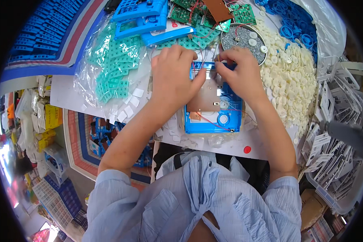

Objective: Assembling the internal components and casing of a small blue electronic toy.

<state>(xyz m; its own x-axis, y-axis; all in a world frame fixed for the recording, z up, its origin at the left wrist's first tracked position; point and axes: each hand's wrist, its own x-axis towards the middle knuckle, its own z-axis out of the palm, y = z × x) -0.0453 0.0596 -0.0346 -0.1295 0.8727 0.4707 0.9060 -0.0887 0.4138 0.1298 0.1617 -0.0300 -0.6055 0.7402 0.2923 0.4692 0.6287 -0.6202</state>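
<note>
In front of me on the white table lies an open blue plastic casing (213, 128). A brown circuit board (205, 97) covers its upper left part, and thin red wires run across it to the lower edge. My left hand (174, 76) grips the casing's upper left side, its thumb on the board near the wires. At the casing's top edge, my right hand (242, 72) has thumb and forefinger pinched together; anything between them is too small to make out. Round white plastic parts show inside the casing at the right.
Behind the casing stand a bowl of small grey screws (240, 38), green circuit boards (244, 14) and blue casings (143, 18). Teal pieces in a clear bag (115, 60) lie left. Cream plastic wheels (288, 78) are heaped right, beside a bin of white frames (334, 173).
</note>
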